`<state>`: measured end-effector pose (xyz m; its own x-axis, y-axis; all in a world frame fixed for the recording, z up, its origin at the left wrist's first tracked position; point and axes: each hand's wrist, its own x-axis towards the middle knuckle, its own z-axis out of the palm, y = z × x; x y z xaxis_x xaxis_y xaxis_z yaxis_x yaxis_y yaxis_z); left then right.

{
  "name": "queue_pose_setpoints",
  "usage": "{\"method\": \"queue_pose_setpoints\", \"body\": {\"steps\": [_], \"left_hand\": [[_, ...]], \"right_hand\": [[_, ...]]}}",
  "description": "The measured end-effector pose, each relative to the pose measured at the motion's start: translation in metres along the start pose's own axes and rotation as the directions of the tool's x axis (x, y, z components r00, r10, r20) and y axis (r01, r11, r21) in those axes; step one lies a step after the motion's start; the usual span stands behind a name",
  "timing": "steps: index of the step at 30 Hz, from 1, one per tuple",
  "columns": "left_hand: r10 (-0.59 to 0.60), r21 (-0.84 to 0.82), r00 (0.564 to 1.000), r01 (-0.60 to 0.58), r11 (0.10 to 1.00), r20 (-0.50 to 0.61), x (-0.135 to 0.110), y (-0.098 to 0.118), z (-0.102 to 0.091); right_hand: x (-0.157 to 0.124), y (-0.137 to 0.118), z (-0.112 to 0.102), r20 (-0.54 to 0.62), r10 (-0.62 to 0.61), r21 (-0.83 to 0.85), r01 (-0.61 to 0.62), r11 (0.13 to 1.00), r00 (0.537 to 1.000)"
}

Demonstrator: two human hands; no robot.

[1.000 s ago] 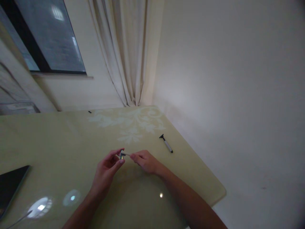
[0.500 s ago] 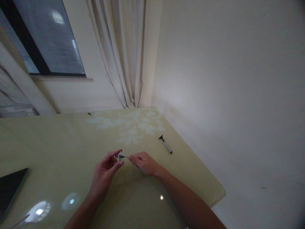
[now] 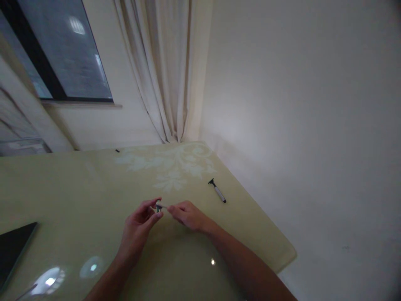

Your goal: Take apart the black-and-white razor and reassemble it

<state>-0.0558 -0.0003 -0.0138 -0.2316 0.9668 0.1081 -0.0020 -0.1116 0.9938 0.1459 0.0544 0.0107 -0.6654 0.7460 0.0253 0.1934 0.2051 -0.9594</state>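
My left hand (image 3: 140,222) pinches a small razor cartridge (image 3: 158,207), dark with some green, upright between thumb and index finger. My right hand (image 3: 188,215) is closed on a thin pale stick (image 3: 164,205), perhaps a small brush; its kind is too small to tell. The stick's far end meets the middle of the cartridge. Beyond my right hand, a razor handle (image 3: 219,194) in grey and black lies on the table with its black head end pointing away from me.
The pale yellow table (image 3: 78,200) has a rounded corner at right, beside the wall. A dark flat panel (image 3: 15,246) lies at the left edge. Near the back edge is a tiny black piece (image 3: 117,151). A curtain (image 3: 169,75) hangs behind the table.
My right hand and the stick have shifted very slightly left toward the cartridge. My left hand keeps its pinch almost unmoved.
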Motion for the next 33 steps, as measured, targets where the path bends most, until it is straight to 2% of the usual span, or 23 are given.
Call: {"method": "queue_pose_setpoints", "body": {"steps": [3,7,11,15,19,23,26,30,33], "left_hand": [[-0.008,0.009,1.000,0.009,1.000,-0.013,0.0009,-0.0007,0.0006],[-0.019,-0.007,1.000,0.019,1.000,0.016,0.0007,-0.0012,0.0001],[-0.002,-0.005,1.000,0.002,1.000,0.001,0.0002,-0.0016,-0.0005],[-0.020,-0.020,1.000,0.020,1.000,0.000,0.0000,-0.0025,0.0000],[-0.009,-0.042,1.000,0.008,0.999,-0.023,-0.0003,-0.0044,0.0003],[-0.034,-0.054,0.999,0.034,0.998,-0.006,-0.0010,-0.0059,-0.0003],[-0.031,-0.033,0.999,0.030,0.999,-0.016,-0.0015,-0.0071,-0.0013],[-0.038,-0.029,0.999,0.038,0.999,0.010,-0.0014,-0.0078,-0.0019],[-0.026,-0.031,1.000,0.025,0.999,-0.010,-0.0012,-0.0074,-0.0015]], "right_hand": [[0.0003,-0.0002,0.0000,-0.071,-0.004,-0.032,0.001,0.999,0.997],[0.0000,0.0002,0.0004,-0.021,-0.013,-0.032,0.012,0.999,1.000],[-0.0003,0.0003,-0.0005,-0.083,-0.010,-0.056,0.005,0.998,0.996],[-0.0004,-0.0006,-0.0001,-0.017,-0.007,-0.040,0.007,0.999,1.000],[-0.0003,-0.0017,0.0002,-0.089,-0.002,-0.059,-0.003,0.998,0.996],[-0.0006,-0.0036,0.0002,-0.023,-0.017,-0.057,0.016,0.998,1.000],[-0.0006,-0.0039,0.0001,-0.072,-0.028,-0.078,0.023,0.997,0.997],[-0.0012,-0.0036,0.0008,-0.002,-0.026,-0.041,0.025,0.999,1.000],[-0.0010,-0.0038,0.0010,-0.055,-0.022,-0.053,0.019,0.998,0.998]]}}
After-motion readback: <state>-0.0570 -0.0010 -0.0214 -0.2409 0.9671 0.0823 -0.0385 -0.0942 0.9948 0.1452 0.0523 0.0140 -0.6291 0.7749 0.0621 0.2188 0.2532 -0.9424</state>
